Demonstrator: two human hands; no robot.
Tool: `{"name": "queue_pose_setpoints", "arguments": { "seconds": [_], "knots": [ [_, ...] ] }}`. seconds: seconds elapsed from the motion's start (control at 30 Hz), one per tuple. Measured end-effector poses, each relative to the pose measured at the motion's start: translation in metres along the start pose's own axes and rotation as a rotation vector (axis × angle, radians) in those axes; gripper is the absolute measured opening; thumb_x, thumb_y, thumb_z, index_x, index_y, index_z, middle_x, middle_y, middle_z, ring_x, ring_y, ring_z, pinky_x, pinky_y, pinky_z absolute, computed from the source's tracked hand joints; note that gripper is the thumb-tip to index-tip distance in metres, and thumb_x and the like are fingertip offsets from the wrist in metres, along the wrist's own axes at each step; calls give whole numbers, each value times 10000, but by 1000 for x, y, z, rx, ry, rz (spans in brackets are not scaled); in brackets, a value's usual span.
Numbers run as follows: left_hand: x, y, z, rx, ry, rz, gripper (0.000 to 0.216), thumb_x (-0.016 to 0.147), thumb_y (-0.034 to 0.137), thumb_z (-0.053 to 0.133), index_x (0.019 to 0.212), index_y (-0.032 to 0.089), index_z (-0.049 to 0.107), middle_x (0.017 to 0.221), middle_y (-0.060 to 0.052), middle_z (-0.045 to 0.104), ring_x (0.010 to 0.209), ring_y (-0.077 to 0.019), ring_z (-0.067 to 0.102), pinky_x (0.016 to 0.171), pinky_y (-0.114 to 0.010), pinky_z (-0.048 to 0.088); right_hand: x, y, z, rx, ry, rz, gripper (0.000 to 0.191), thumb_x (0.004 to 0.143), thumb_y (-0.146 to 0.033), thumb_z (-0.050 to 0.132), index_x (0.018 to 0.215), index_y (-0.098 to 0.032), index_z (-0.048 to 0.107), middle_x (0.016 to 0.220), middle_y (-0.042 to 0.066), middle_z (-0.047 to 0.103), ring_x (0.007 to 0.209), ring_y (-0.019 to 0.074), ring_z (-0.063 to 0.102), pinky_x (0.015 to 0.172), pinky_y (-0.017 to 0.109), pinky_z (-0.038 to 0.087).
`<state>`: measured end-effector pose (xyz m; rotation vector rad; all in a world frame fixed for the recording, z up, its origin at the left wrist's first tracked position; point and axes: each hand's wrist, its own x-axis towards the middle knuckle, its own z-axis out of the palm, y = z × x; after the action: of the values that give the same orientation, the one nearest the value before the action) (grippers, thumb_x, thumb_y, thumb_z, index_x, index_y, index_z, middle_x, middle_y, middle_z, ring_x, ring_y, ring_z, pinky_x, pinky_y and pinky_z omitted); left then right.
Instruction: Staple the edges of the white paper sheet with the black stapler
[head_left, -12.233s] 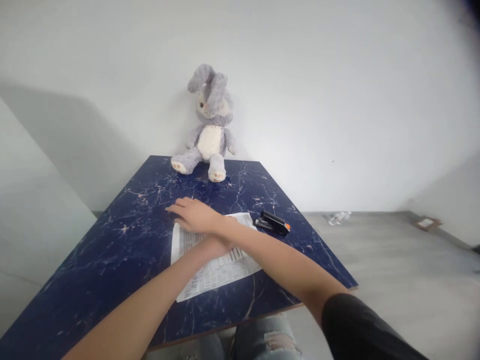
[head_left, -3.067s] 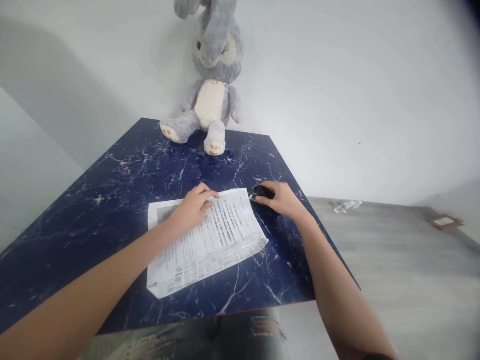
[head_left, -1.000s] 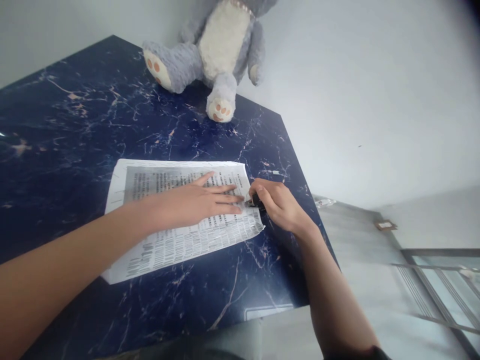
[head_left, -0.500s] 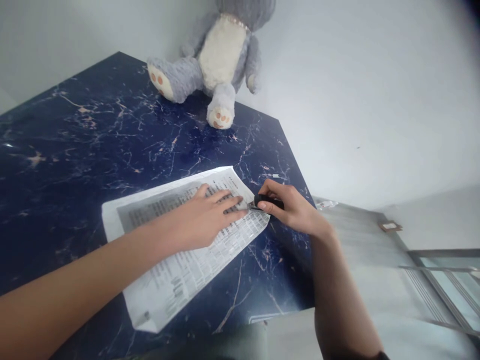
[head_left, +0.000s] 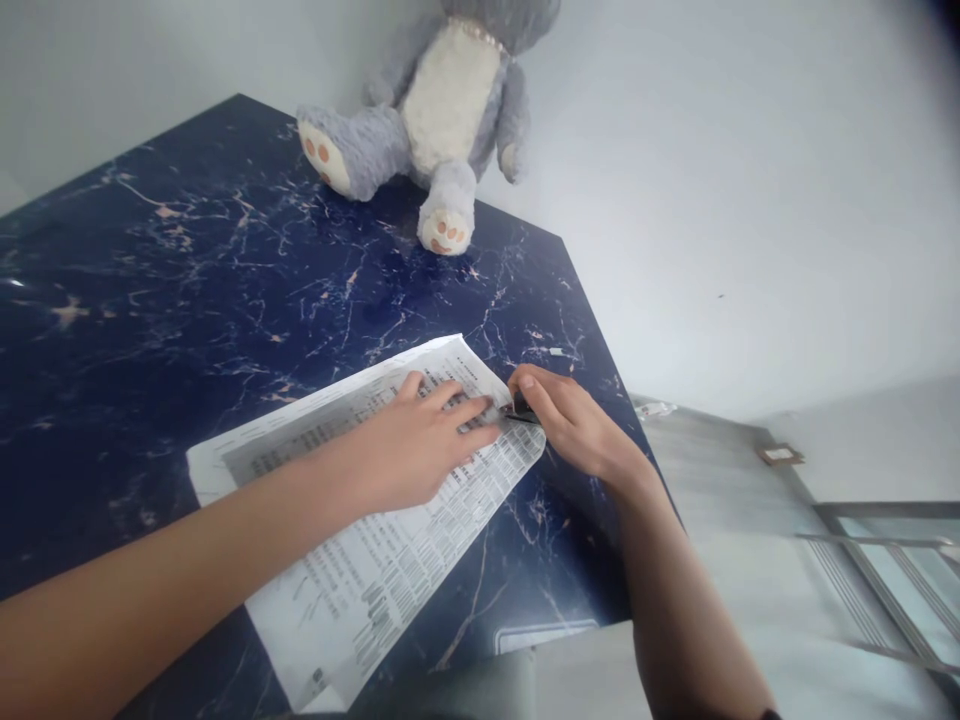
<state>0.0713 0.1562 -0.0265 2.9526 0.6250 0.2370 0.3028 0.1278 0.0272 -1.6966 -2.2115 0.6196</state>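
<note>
A stack of printed paper sheets (head_left: pixel 360 530) lies slantwise on the dark blue marbled table (head_left: pixel 187 290). My left hand (head_left: pixel 409 450) rests flat on the sheets with its fingers spread toward their right edge. My right hand (head_left: pixel 574 425) presses down on a black stapler (head_left: pixel 520 410) at that right edge, fingers closed over it so that only its dark tip shows. The two hands nearly touch at the paper's edge.
A grey and cream plush rabbit (head_left: pixel 442 110) sits at the table's far edge against the white wall. The table's right edge drops to a grey floor (head_left: pixel 750 560) with a small clear bottle (head_left: pixel 654 409) and a flat brown item (head_left: pixel 780 455). A metal frame (head_left: pixel 885 580) stands at lower right.
The paper stack has turned further, its near end swinging toward me. My right hand has pushed down over the stapler, hiding most of it. My left hand stays flat on the sheets.
</note>
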Motion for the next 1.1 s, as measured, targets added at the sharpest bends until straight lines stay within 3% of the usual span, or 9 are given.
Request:
{"name": "queue_pose_setpoints", "arguments": {
  "seconds": [0.17, 0.4, 1.1],
  "knots": [
    [-1, 2, 4, 15, 56, -1, 577, 893, 92, 577, 1440, 272, 557, 1589, -84, 504, 1385, -355, 443, 1117, -576, 320, 1, -4, 6, -129, 21, 11, 395, 1129, -422, 250, 846, -231, 448, 843, 17, 587, 818, 182, 564, 739, 328, 364],
    [-1, 1, 6, 0, 75, -19, 444, 1001, 191, 496, 1440, 181, 556, 1556, -121, 540, 1337, -328, 476, 1065, -517, 341, 2, -6, 11, -257, 15, 35, 376, 1125, -385, 258, 811, -228, 392, 847, 19, 585, 805, 179, 557, 709, 325, 342],
    [1, -1, 5, -69, 89, -33, 414, 1020, 219, 483, 1426, 199, 564, 1510, -120, 582, 1332, -319, 492, 1081, -498, 304, 2, -3, 12, -260, 5, 14, 391, 1112, -418, 282, 791, -230, 401, 812, 29, 614, 735, 183, 557, 672, 342, 326]
  ]
}}
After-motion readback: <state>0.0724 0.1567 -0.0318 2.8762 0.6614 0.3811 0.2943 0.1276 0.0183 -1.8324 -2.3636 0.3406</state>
